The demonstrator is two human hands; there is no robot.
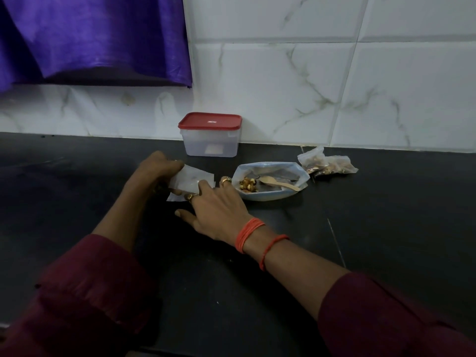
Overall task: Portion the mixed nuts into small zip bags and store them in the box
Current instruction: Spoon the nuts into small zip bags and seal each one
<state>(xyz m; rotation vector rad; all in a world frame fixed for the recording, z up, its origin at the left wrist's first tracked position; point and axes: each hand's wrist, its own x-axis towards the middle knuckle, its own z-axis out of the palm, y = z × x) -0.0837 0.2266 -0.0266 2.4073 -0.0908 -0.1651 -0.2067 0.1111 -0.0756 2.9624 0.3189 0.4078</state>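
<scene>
On the dark worktop (373,240), at the 12 o'clock edge against the tiled wall, stands the box (210,140), clear-walled, its red lid (210,121) seated. Nearer, toward 1 o'clock from the hands, lies the large open bag (270,184), its long axis running 9 to 3 o'clock, mouth spread; the mixed nuts (247,184) sit at its 9 o'clock end and a wooden spoon (279,183) lies beside them, handle pointing to 4 o'clock. At 3 o'clock of that bag, apart from it, rest filled zip bags (327,163); their number cannot be told. The left hand (157,168) is curled, pinching the 9 o'clock edge of an empty small zip bag (192,182). The right hand (219,204) lies spread, fingertips pressing the same bag at its 3 o'clock side, one ringed finger just beside the large bag's rim. Judgement: the small bag is being opened for filling. The nuts and spoon lie at 3 o'clock of the small bag, and the right hand is the nearer, so scooping should fall to it.
</scene>
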